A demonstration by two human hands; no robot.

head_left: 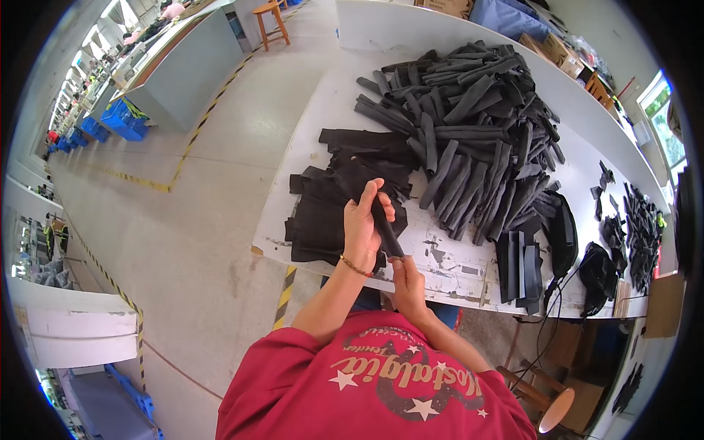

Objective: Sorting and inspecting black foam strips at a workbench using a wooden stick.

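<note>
A dark, narrow fabric tube (pixel 384 229) slants between my two hands above the near edge of the white table. Round its upper part, the fingers of my left hand (pixel 364 226) are closed. My right hand (pixel 408 284) pinches its lower end near the table edge. Under and beyond my left hand lies a stack of flat black fabric pieces (pixel 315 226). To the right, a large heap of dark grey rolled fabric tubes (pixel 469 139) covers much of the tabletop.
A white panel (pixel 440 28) bounds the table's far side. At the right stand black bundles (pixel 563 235) with cables, folded dark strips (pixel 519 268) and another pile of pieces (pixel 644 235). A wooden stool (pixel 557 411) is by the lower right. Floor tape (pixel 192 139) runs along the left.
</note>
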